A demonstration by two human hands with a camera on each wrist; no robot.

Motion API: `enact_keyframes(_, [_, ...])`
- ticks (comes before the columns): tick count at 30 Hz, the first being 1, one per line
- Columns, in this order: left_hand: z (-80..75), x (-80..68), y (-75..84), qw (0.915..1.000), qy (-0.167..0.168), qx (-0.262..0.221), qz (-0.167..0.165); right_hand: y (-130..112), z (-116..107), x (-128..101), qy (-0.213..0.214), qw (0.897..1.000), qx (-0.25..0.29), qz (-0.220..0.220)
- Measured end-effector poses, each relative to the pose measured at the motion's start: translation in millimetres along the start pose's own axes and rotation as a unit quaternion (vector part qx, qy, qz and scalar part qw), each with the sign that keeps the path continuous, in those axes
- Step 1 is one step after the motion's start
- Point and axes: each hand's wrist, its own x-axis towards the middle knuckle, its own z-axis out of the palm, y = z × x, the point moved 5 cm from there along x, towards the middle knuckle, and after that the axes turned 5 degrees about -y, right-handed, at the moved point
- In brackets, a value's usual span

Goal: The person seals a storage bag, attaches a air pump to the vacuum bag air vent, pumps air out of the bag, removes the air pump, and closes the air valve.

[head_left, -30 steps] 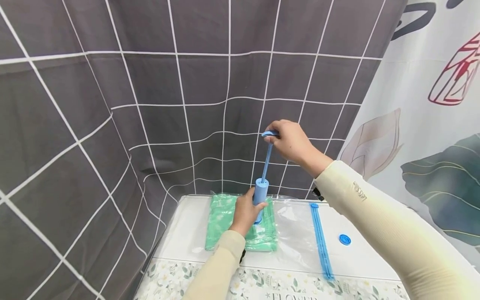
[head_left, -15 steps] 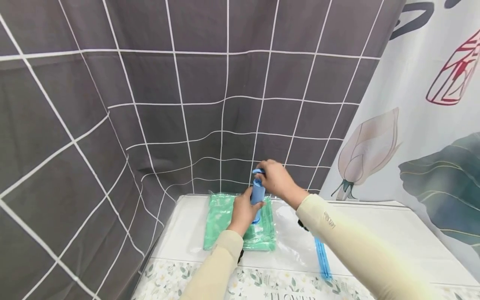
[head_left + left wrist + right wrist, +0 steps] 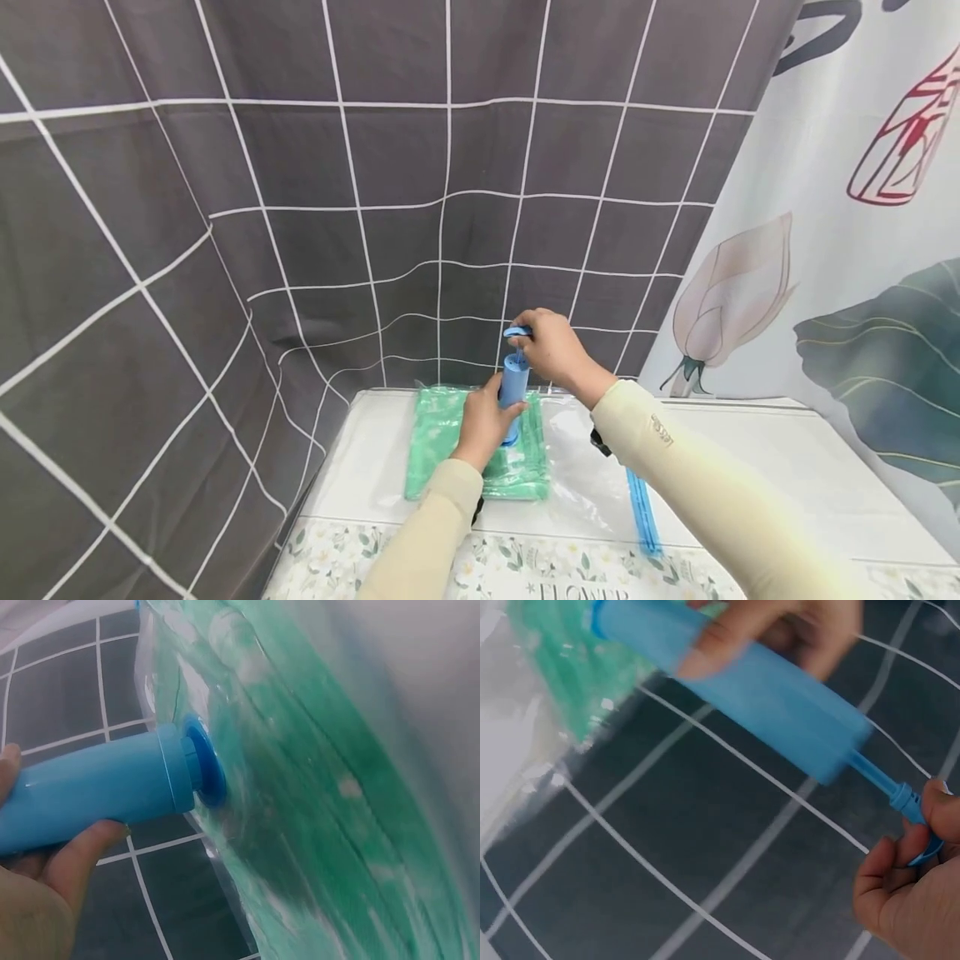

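Note:
A blue hand pump (image 3: 514, 380) stands on a clear vacuum storage bag (image 3: 585, 467) that has folded green fabric (image 3: 442, 433) inside. My left hand (image 3: 482, 422) grips the pump's barrel. In the left wrist view the pump's lower end meets the round blue valve (image 3: 208, 761) on the bag. My right hand (image 3: 553, 346) holds the pump's handle (image 3: 517, 332) a little above the barrel. A short length of rod shows between handle and barrel in the right wrist view, where the right fingers (image 3: 889, 866) curl round the handle.
The bag's blue zip strip (image 3: 642, 510) lies on the white table (image 3: 757, 450), partly behind the right sleeve. A dark grid-patterned curtain (image 3: 390, 233) hangs behind and to the left. A flowered curtain (image 3: 847, 275) hangs at the right.
My right hand has moved down, pushing the pump's handle from far out to near the barrel, then rising slightly. The left hand stays on the barrel. The right sleeve now covers a blue round cap.

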Motion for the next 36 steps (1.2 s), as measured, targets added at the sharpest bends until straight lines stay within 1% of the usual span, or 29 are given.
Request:
enact_keyframes(3, [1.2, -2.5, -3.6, 0.9999, -0.008, 0.0, -0.008, -8, -21, 6, 0.014, 1.0, 0.005, 0.004])
enact_keyframes(9, [2.8, -5.0, -6.4, 0.9999, 0.003, -0.002, 0.011, -28, -74, 23, 0.038, 0.999, -0.003, -0.004])
enact_keyframes(11, [2.5, -3.9, -6.9, 0.9998, 0.008, -0.004, 0.015, -35, -84, 26, 0.045, 0.999, -0.008, -0.006])
enact_keyframes(14, [1.2, -2.2, -7.4, 0.9998, 0.011, -0.009, 0.014, -42, -88, 26, 0.054, 0.998, -0.015, -0.012])
enact_keyframes(17, [-1.7, -0.3, -6.5, 0.9998, 0.012, -0.006, 0.013, -42, -81, 25, 0.065, 0.997, -0.022, -0.025])
enact_keyframes(19, [-3.9, 0.9, -5.5, 0.9999, 0.013, -0.001, 0.011, -38, -70, 25, 0.062, 0.997, -0.026, -0.034])
enact_keyframes(21, [-5.4, 2.2, -5.0, 0.9999, 0.012, 0.0, 0.006, -32, -52, 23, 0.047, 0.998, -0.028, -0.039])
enact_keyframes(23, [-5.6, 2.9, -4.9, 1.0, 0.006, -0.005, -0.002, -22, -31, 19, 0.024, 0.998, -0.032, -0.04])
enact_keyframes(25, [-4.2, 2.8, -4.9, 0.9999, -0.003, -0.012, -0.007, -11, -10, 13, 0.0, 0.999, -0.03, -0.031])
enact_keyframes(28, [-1.1, 2.2, -4.6, 0.9998, -0.009, -0.018, -0.002, 3, 14, 5, -0.019, 0.999, -0.032, -0.026])
enact_keyframes(32, [0.6, 2.1, -3.9, 0.9998, -0.001, -0.016, 0.012, 12, 29, -1, -0.01, 0.999, -0.032, -0.023])
enact_keyframes(36, [0.5, 5.0, -4.6, 0.9997, -0.003, -0.014, 0.019, 15, 32, -3, 0.003, 1.0, -0.028, 0.0])
